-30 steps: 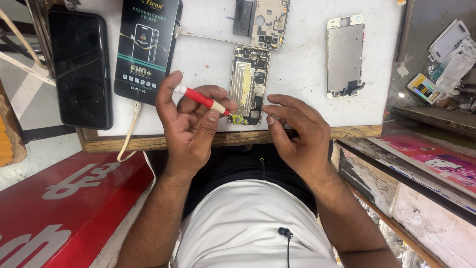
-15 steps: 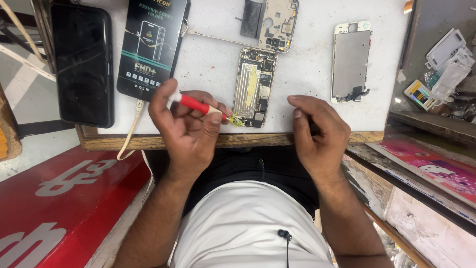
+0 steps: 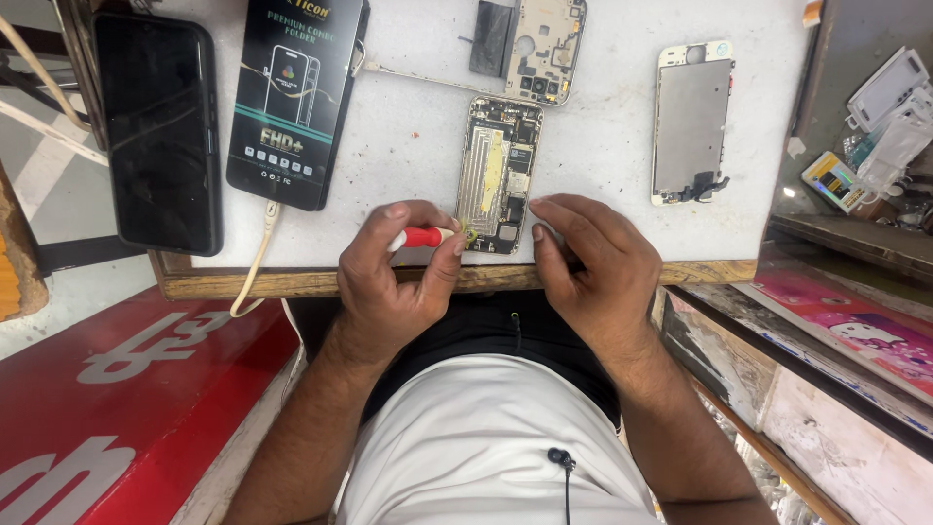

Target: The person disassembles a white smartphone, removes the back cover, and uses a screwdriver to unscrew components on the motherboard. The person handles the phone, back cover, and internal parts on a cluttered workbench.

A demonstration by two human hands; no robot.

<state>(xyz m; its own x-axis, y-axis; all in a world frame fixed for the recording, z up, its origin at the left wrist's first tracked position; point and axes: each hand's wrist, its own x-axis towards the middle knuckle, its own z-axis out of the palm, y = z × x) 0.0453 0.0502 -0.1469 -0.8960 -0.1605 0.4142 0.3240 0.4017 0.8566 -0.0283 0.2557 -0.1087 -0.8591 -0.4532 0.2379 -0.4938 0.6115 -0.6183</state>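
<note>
My left hand (image 3: 394,277) grips a small red-handled screwdriver (image 3: 423,237), its tip at the lower left corner of an opened phone body (image 3: 498,175) that lies on the white worktop (image 3: 603,146). My right hand (image 3: 593,262) rests on the worktop's front edge just right of that phone body, fingers curled and touching its lower right side. I cannot tell whether anything is under those fingers. A second phone frame with a dark part (image 3: 533,44) lies just beyond.
A detached phone screen (image 3: 690,122) lies face down to the right. A black box (image 3: 296,97) and a black phone (image 3: 160,131) with a cable (image 3: 255,267) sit at the left. Clutter fills a shelf (image 3: 875,126) on the right. A red board (image 3: 126,389) lies below left.
The view has shifted so the worktop sits lower. My left hand turned the screwdriver flatter at the phone's corner. My right hand slid in closer to the phone body.
</note>
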